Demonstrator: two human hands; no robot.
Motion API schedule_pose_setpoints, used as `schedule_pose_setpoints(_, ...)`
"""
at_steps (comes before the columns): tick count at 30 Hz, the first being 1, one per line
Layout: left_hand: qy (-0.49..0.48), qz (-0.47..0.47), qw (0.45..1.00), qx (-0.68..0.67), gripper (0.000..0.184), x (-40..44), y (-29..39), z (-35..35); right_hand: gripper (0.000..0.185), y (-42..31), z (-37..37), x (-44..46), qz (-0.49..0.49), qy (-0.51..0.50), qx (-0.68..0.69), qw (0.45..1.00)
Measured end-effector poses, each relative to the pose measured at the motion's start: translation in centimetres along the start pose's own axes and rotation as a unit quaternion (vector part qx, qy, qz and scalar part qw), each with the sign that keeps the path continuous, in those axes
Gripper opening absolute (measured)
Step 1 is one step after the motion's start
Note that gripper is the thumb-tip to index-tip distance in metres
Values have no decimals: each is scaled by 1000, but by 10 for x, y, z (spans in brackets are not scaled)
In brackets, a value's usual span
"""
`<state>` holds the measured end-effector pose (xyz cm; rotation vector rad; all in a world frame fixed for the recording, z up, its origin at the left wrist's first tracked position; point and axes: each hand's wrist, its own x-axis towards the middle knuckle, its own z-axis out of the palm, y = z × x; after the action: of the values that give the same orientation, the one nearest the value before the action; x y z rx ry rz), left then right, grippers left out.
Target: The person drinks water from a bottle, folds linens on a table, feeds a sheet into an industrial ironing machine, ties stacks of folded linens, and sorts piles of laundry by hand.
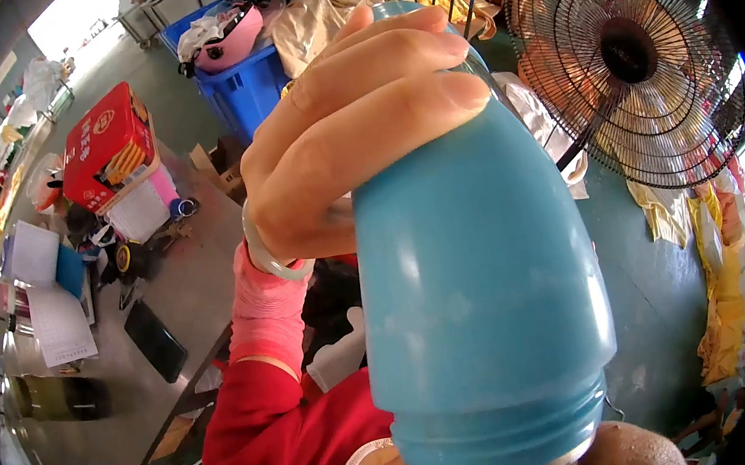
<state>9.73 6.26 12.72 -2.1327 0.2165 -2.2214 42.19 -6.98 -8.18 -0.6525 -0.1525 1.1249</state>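
Observation:
A large blue bottle (486,275), like a thermos, fills the middle of the view, tilted with its ringed rim end close to the camera at the bottom edge. My left hand (360,116) is closed around its far end, fingers wrapped over the upper side from the left; the thumb is hidden. A pale bangle (274,247) circles that wrist, above a pink cuff (271,307) and a red sleeve (266,425). Skin shows at the lower right edge, too close to make out as a hand. My right hand does not show.
On the metal table (129,421) at left lie a black phone (155,340), open notebooks (60,324), a dark jar-like container (61,397) and a red box (108,138). A blue bin (240,97) holds a pink cap (232,43). A black fan (626,51) stands right, near yellow cloth (720,296).

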Motion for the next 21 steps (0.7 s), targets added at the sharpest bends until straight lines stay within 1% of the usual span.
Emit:
schedule_pose_setpoints(2,-18,13,1000,12,41,2,-1,-3,31,1,-1,0,0,24,10,1000)
schedule_pose_setpoints(5,-18,27,999,13,41,1,-4,-2,31,0,-4,0,-2,16,1,1000)
schedule_pose_setpoints(8,-18,12,1000,4,42,0,-2,-2,32,0,-8,1,-2,0,-5,1000)
schedule_pose_setpoints(11,-31,20,999,2,42,0,-5,-4,33,0,-9,2,2,3,-10,1000)
schedule_pose_setpoints(14,-93,55,992,69,37,4,-6,-10,35,1,-9,2,-1,-6,-13,1000)
schedule_pose_setpoints(17,-111,61,985,121,36,2,-4,-11,35,2,-6,2,6,14,-1,1000)
schedule_pose_setpoints(21,-99,14,991,83,39,-3,-2,-11,36,4,-3,3,6,33,14,999)
